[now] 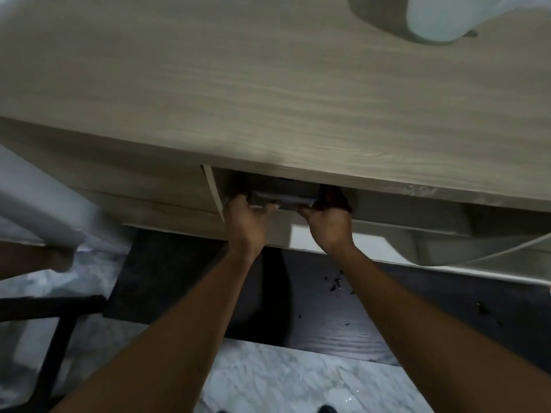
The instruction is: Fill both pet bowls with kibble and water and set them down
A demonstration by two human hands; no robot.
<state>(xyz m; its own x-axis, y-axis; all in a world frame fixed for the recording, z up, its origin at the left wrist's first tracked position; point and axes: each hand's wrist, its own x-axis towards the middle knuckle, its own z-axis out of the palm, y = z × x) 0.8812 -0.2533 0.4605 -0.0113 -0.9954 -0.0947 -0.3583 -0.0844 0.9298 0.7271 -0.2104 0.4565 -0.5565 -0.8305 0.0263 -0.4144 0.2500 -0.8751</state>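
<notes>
Two bare hands reach forward together into a shadowed recess under the near edge of a pale wood-grain countertop (268,99), and between them they hold a dark grey container (283,198) with a flat, straight near rim. The left hand (243,217) grips its left end, thumb laid along the near rim and fingers curled out of sight behind it. The right hand (326,222) grips the right end the same way, thumb on the rim and fingers wrapped up into the dark. Most of the container sits back under the counter's overhang, so its contents cannot be seen. Just left of the left hand a thin white panel edge (213,189) borders the recess, leaving little room on that side. On the countertop at the far right stands a white rounded vessel (441,19), cut off by the frame and too blurred to tell what it holds. Below the hands lies a black wood-grain board (343,317) with small dark crumbs (335,283) scattered on its right part. Nearer still is a grey-white marble floor (283,380). A black metal frame (59,323) stands at the near left, and a pale cable (492,254) curves across the right.
</notes>
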